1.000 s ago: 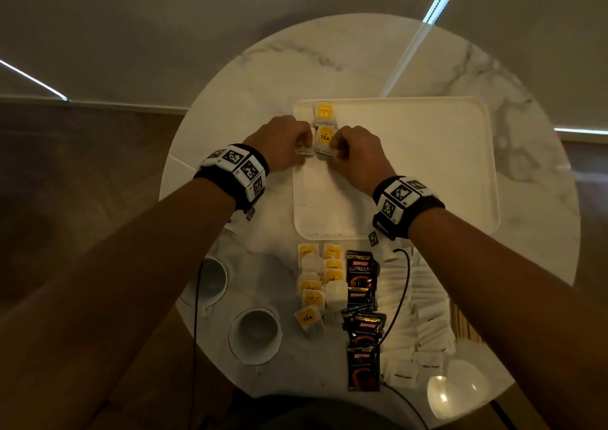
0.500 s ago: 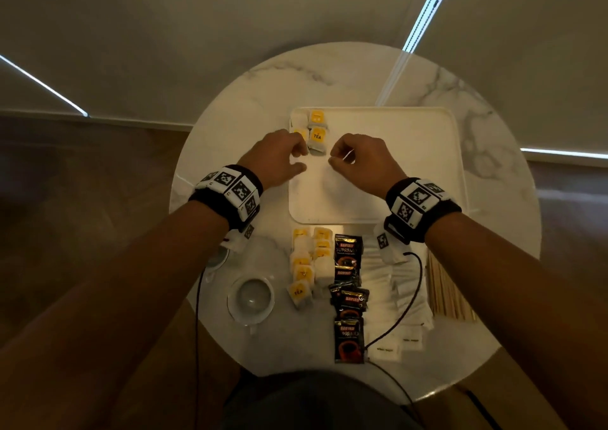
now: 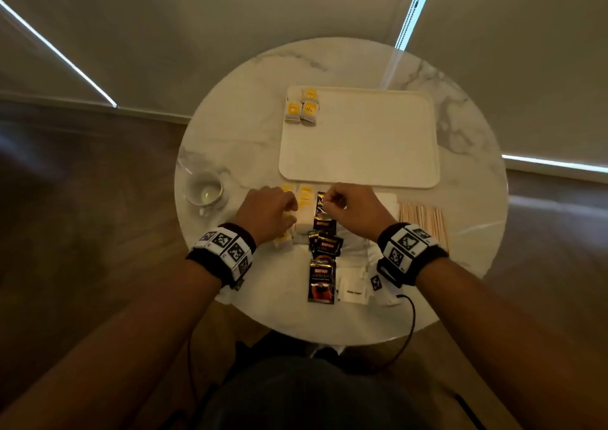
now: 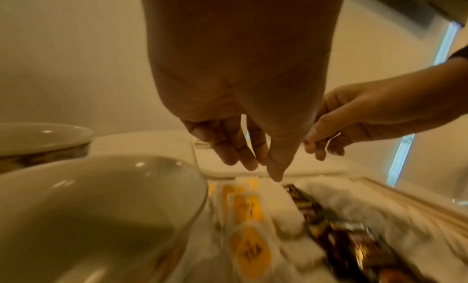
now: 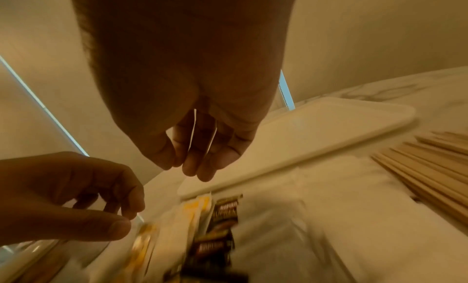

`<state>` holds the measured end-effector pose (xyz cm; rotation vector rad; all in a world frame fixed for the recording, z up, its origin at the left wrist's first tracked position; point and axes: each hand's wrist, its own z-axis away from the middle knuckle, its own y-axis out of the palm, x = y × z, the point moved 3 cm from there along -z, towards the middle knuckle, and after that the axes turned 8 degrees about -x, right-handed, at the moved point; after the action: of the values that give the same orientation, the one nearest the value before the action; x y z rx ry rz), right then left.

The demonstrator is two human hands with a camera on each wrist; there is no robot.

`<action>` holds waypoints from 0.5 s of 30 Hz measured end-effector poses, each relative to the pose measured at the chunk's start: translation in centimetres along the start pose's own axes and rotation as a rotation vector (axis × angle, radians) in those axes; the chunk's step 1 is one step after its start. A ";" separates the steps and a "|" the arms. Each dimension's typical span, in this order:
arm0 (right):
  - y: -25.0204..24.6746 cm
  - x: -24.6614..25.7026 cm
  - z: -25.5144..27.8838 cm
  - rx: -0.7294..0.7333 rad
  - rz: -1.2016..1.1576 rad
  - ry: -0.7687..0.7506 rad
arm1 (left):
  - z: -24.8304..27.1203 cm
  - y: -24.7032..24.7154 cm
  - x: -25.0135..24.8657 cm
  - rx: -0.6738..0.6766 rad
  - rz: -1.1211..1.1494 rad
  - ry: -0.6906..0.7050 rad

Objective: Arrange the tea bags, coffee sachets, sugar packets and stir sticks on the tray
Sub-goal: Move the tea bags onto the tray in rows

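Three yellow-tagged tea bags (image 3: 302, 109) in tray (image 3: 362, 172) far-left corner; remaining sachets, stir sticks (image 3: 422, 220) on table.

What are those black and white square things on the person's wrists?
Each bare forearm wears a black wristband: one on the left wrist, one on the right wrist. White blocks on the bands carry black pixel-pattern squares, like codes. A thin black cable loops down from the right band. No sleeves, gloves or rings show on the left hand or right hand.

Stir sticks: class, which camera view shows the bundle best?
The head view: the whole bundle of stir sticks lies on the table beside the right hand. The right wrist view shows only part of it, in sharp close-up; the left wrist view catches a blurred edge.
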<state>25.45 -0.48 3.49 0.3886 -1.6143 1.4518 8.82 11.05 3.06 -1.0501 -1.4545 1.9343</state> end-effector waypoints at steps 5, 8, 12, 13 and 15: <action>2.3 -1.3 3.7 0.078 0.009 -0.002 | 3.4 2.2 0.0 0.013 -0.327 -0.015; 3.0 -1.5 4.9 0.089 0.018 -0.013 | 3.9 2.5 -0.5 0.012 -0.436 -0.030; 3.6 -1.6 5.5 0.089 0.030 0.001 | 3.9 2.6 -0.6 0.014 -0.441 -0.026; 3.7 -1.6 5.5 0.084 0.035 0.004 | 3.9 2.6 -0.5 0.012 -0.430 -0.016; 4.0 -1.5 5.3 0.075 0.042 0.018 | 3.9 2.6 -0.4 0.008 -0.396 0.023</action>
<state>21.18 -4.77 0.36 0.3855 -1.5655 1.5471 6.03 7.76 1.18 -0.7110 -1.5074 1.6377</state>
